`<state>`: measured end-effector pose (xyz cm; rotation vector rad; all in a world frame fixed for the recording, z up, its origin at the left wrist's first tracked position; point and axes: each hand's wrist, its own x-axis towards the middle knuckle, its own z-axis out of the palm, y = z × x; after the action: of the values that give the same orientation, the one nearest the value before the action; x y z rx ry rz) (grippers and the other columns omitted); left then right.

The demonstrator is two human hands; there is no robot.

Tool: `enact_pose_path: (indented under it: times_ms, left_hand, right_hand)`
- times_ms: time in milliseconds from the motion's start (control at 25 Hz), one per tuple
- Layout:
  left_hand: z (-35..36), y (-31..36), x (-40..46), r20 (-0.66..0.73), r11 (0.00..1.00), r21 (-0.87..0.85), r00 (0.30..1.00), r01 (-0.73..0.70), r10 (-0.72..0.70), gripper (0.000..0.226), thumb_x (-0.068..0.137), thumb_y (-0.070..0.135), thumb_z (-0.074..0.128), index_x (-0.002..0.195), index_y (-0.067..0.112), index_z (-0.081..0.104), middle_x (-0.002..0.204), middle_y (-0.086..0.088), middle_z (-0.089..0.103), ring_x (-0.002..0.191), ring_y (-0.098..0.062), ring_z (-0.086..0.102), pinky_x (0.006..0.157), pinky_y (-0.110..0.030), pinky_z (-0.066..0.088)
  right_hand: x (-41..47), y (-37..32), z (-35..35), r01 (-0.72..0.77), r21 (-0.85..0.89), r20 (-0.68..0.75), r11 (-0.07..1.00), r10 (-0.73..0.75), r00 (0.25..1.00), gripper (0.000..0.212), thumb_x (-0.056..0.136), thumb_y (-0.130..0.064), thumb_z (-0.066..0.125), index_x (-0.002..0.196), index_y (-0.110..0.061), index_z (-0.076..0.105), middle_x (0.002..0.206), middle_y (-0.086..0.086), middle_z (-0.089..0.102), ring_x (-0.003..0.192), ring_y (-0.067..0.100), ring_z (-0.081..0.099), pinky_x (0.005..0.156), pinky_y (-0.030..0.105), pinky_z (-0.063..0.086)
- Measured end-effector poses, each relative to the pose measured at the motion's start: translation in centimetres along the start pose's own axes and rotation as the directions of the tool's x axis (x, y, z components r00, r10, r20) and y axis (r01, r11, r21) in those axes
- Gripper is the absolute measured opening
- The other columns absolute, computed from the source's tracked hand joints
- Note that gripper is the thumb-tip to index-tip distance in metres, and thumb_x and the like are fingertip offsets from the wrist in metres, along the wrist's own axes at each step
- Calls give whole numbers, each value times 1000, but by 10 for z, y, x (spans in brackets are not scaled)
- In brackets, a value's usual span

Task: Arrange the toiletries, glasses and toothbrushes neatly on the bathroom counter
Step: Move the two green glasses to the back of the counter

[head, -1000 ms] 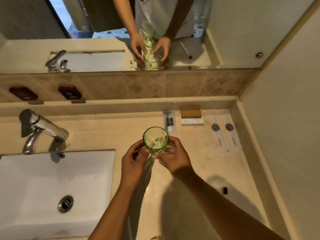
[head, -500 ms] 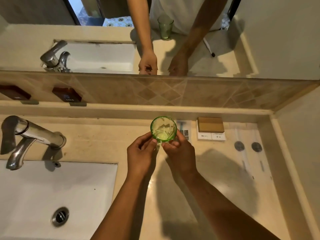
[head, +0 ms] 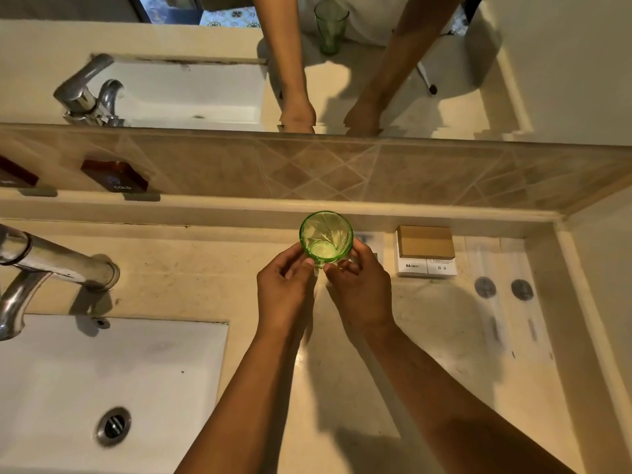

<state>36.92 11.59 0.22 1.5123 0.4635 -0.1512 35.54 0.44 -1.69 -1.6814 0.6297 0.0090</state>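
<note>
Beige stone counter (head: 191,278) fills the single head view, seen from above, with a tiled splashback and a mirror (head: 342,63) along the far edge at 12 o'clock. A white sink (head: 102,371) sits at 8 o'clock and a chrome tap (head: 54,261) at 9 o'clock.

Near the middle of the view, close to the back ledge, an upright green glass (head: 326,238) stands with its open mouth facing up; its long axis runs straight up from the counter. Whether its base is resting on the counter or just above it cannot be told.

Both hands hold the glass low down, near its base. The left hand (head: 285,290) comes in from 7 o'clock, fingers curled against the glass's left side. The right hand (head: 360,290) comes in from 5 o'clock, fingers curled against its right side. The thumbs nearly meet at 6 o'clock of the glass. The glass lies just beyond the fingertips, toward 12 o'clock, and both hands are equally near it.

To the glass's 3 o'clock, a small cardboard box (head: 425,249) lies against the back ledge. Further right, two sealed toothbrush packets (head: 506,295) lie side by side, long axes running from 12 to 6 o'clock. A flat packet (head: 367,239) is partly hidden behind the right hand.

In the mirror, a second green glass (head: 330,25) shows standing nearer the counter's front edge, out of direct view.

Likely step: setting this glass down by the back ledge, then letting go.
</note>
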Motion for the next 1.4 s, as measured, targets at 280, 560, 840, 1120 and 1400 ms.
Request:
enact_pose_path:
  times_ms: [280,560,840,1120,1400]
  left_hand:
    - [3,-6,7,4,998,-50,999,47,-47,33,94,4,64,126,11,68,114,-3,76,106,-12,72,94,-30,58]
    - [4,-6,9,-4,996,-73,999,51,-52,34,93,-3,61,125,8,68,111,-6,76,102,-14,73,90,-28,59]
    - [3,-8,10,-42,995,-67,996,71,-74,29,95,1,61,122,9,68,111,-4,75,105,-17,71,96,-36,58]
    - [-50,-15,-56,-4,992,51,994,113,-113,18,96,2,59,108,8,70,100,-13,76,95,-32,73,92,-43,59]
    - [-151,-64,-186,-15,951,278,991,134,-135,22,99,-4,49,96,0,71,91,-17,76,87,-25,75,87,-38,59]
  right_hand:
    - [3,-3,1,19,-28,-1,999,-19,1000,60,82,-15,78,137,-26,57,120,-6,72,104,2,69,92,26,58]
    - [1,-9,-3,-9,-36,47,999,11,999,65,84,6,64,143,-19,52,121,2,71,84,-22,61,69,0,46]
    - [-2,-3,3,-38,-45,136,998,44,990,84,69,-7,63,145,-37,43,119,-5,66,109,16,64,82,24,51]
    - [-84,10,-54,-64,-133,137,989,82,987,47,91,0,62,134,-18,56,111,-2,66,98,0,66,60,-3,42]
    - [-207,98,-109,77,-461,381,884,119,917,34,89,-5,64,117,-21,71,107,-8,73,95,0,66,90,13,52]
